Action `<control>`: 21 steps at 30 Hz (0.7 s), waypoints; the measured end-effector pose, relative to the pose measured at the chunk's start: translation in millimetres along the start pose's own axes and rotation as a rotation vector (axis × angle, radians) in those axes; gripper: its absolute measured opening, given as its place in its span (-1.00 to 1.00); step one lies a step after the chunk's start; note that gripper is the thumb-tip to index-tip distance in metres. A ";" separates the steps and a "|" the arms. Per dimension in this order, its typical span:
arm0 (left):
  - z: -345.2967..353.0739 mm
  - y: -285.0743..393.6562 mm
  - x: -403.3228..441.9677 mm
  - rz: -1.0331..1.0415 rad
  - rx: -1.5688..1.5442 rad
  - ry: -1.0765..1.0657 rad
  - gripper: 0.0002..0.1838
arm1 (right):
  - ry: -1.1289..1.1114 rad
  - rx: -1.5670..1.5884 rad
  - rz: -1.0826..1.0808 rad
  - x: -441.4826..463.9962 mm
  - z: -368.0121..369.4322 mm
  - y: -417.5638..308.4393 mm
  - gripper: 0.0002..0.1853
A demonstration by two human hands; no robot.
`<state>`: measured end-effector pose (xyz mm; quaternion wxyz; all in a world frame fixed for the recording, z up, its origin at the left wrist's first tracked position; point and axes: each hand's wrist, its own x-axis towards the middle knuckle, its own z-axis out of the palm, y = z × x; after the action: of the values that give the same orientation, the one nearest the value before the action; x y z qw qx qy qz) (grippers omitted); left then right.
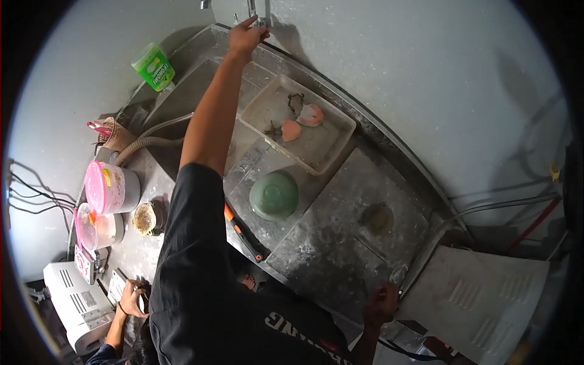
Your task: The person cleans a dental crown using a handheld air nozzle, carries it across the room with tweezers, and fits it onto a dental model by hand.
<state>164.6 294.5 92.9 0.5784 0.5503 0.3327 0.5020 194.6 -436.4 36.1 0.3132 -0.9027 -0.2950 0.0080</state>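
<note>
My left hand (246,38) reaches to the wall at the top, its fingers around the handle of a metal tap (261,22). Low at the right, my right hand (382,302) is in shadow over the counter edge with its fingers curled; what it holds, if anything, is too dark to make out. A clear rectangular tray (334,152) holds two pink pieces (291,129) and small dark metal-like parts (295,103). Below the tray, a green rounded bowl (274,194) sits on the grey counter (328,243).
An orange-and-black tool (243,234) lies near the counter's front edge. Pink-lidded tubs (104,187), a ribbed hose (146,142) and a green pouch (153,67) are left. A co-worker's hand (131,299) is at lower left, near a white machine (76,304). A vented white panel (480,292) stands right.
</note>
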 end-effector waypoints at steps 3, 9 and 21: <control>-2.7 -9.6 23.6 -0.004 0.167 -0.123 -0.53 | -0.003 -0.005 -0.023 5.3 2.3 -6.1 -0.88; -38.0 -17.0 22.0 0.034 0.148 -0.230 -0.64 | -0.002 -0.020 -0.002 9.9 6.6 -13.4 -0.88; -127.7 -64.4 -138.5 -0.222 -0.147 0.279 -0.82 | 0.020 -0.025 0.001 21.8 7.5 -7.4 -0.86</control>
<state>20.7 209.1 -14.8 0.6171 0.3916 0.4308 0.5294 207.3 -415.8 37.9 0.3048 -0.9067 -0.2916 -0.0046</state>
